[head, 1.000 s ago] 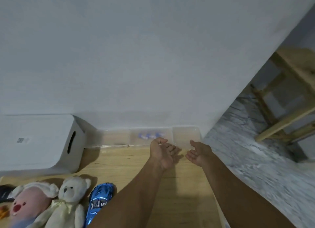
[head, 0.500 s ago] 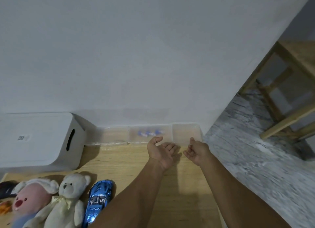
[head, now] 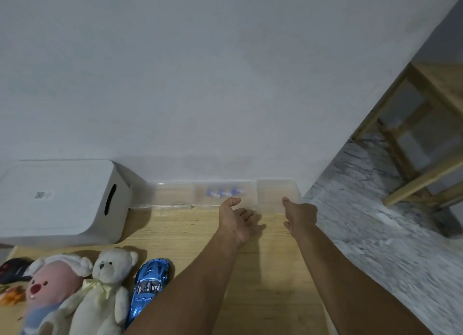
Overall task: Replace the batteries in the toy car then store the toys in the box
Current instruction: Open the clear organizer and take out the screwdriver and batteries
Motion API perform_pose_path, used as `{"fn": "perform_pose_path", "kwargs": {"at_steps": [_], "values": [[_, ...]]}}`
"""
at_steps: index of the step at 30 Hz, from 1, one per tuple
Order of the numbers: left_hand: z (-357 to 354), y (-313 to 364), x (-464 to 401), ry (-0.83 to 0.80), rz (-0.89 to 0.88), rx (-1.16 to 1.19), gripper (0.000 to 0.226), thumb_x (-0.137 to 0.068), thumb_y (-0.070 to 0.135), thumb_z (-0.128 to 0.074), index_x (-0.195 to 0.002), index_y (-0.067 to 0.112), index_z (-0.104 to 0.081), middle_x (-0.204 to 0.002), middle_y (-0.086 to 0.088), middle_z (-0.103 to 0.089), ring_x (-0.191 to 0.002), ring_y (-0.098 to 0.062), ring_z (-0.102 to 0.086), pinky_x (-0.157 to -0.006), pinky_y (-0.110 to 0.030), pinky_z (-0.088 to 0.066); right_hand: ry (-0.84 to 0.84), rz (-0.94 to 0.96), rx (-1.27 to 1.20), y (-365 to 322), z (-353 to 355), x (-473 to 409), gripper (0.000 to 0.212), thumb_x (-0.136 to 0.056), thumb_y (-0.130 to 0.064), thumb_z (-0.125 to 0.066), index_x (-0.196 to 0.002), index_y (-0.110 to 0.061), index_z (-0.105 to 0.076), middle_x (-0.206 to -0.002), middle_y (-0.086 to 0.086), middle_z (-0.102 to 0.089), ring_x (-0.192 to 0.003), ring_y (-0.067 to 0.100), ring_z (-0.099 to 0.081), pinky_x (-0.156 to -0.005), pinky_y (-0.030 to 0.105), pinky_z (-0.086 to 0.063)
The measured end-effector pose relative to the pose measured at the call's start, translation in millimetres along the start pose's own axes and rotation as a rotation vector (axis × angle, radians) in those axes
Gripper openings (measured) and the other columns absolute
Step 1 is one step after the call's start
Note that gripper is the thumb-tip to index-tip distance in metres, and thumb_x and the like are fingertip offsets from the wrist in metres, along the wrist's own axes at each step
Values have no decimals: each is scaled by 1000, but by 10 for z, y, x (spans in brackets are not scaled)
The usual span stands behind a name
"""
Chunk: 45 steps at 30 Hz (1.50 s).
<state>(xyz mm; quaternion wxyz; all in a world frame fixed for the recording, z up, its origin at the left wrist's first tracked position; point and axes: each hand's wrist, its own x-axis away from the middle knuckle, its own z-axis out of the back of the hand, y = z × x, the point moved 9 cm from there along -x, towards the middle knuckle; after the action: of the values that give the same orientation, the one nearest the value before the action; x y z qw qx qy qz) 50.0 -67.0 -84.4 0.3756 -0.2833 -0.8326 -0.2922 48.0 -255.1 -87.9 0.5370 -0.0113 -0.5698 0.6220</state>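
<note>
Both empty hands [head: 236,219] near table edge [head: 323,272]

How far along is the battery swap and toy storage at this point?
Nothing looks done. The blue toy car, white teddy bear and pink plush lie on the wooden table, outside the closed white box. Both hands, left and right, are empty, reaching toward the clear tray holding blue batteries. Everything remains.

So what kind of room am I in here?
Probably a room at home: a wooden table pushed against a plain white wall, soft toys such as a white teddy bear on it, and a marble-look floor with a wooden stool.
</note>
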Motion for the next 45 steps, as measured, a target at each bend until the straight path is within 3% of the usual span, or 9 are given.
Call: {"fn": "perform_pose_path", "kwargs": {"at_steps": [4, 9, 13, 19, 25, 31, 34, 39, 45], "values": [[345, 302, 59, 140, -94, -14, 17, -88, 24, -46, -81, 9, -45, -68, -6, -37, -47, -18, -32, -58, -27, -39, 90, 259, 174, -228, -8, 223, 53, -79, -26, -74, -119, -2, -48, -114, 14, -59, -104, 34, -59, -86, 38, -52], [721, 657, 44, 217, -177, 60, 20, -89, 25, -49, -98, 7, -48, -67, -5, -36, -46, -17, -33, -51, -27, -38, -214, 237, 151, -103, -617, 476, 24, -77, -28, -75, -61, -12, -65, -63, 7, -64, -60, 25, -60, -56, 34, -47], [805, 774, -21, 216, -179, 85, 23, -92, 21, -49, -106, 4, -47, -75, -9, -41, -61, -21, -41, -72, -43, -50, -355, -88, 19, 220, -975, 576, 19, -89, -23, -64, -84, -5, -63, -69, 9, -62, -55, 18, -58, -50, 25, -46], [819, 788, -166, 216, -152, 70, 8, -96, 7, -45, -88, 8, -43, -67, -6, -31, -52, -16, -30, -49, -31, -41, -376, -290, -77, 317, -1128, 649, 15, -96, -13, -48, -106, -4, -53, -86, 13, -58, -69, 22, -61, -59, 33, -49], [869, 830, -330, 257, -162, 36, 12, -99, 3, -47, -88, 0, -47, -73, -9, -37, -58, -18, -37, -56, -34, -45, -380, -333, -134, 336, -1181, 687, 24, -98, -16, -49, -116, -1, -55, -90, 12, -61, -73, 20, -62, -75, 36, -52], [867, 822, -375, 296, -190, 65, 15, -100, 0, -43, -114, 2, -49, -73, -13, -41, -60, -19, -42, -34, -29, -49, -371, -321, -190, 360, -1188, 731, 34, -100, -22, -49, -122, 4, -51, -106, 17, -62, -79, 22, -67, -76, 35, -56], [841, 827, -366, 279, -192, 68, 25, -101, 0, -42, -125, 0, -50, -75, -12, -42, -62, -18, -43, -43, -28, -53, -367, -306, -211, 353, -1191, 750, 38, -100, -24, -50, -124, 5, -49, -110, 18, -62, -71, 20, -66, -69, 35, -58], [745, 893, -312, 223, -210, 68, 37, -99, 3, -48, -134, -10, -42, -91, -16, -46, -101, -33, -52, -110, -45, -38, -338, -267, -232, 283, -1167, 796, 35, -100, -24, -50, -117, 6, -51, -100, 16, -61, -68, 21, -67, -59, 33, -57], [803, 897, -123, 183, -181, 99, 18, -95, 17, -54, -91, -1, -51, -90, -13, -45, -85, -31, -45, -96, -46, -48, -274, -231, -266, 235, -1084, 799, 30, -94, -27, -61, -102, 1, -57, -96, 14, -67, -72, 21, -69, -57, 31, -56]]}}
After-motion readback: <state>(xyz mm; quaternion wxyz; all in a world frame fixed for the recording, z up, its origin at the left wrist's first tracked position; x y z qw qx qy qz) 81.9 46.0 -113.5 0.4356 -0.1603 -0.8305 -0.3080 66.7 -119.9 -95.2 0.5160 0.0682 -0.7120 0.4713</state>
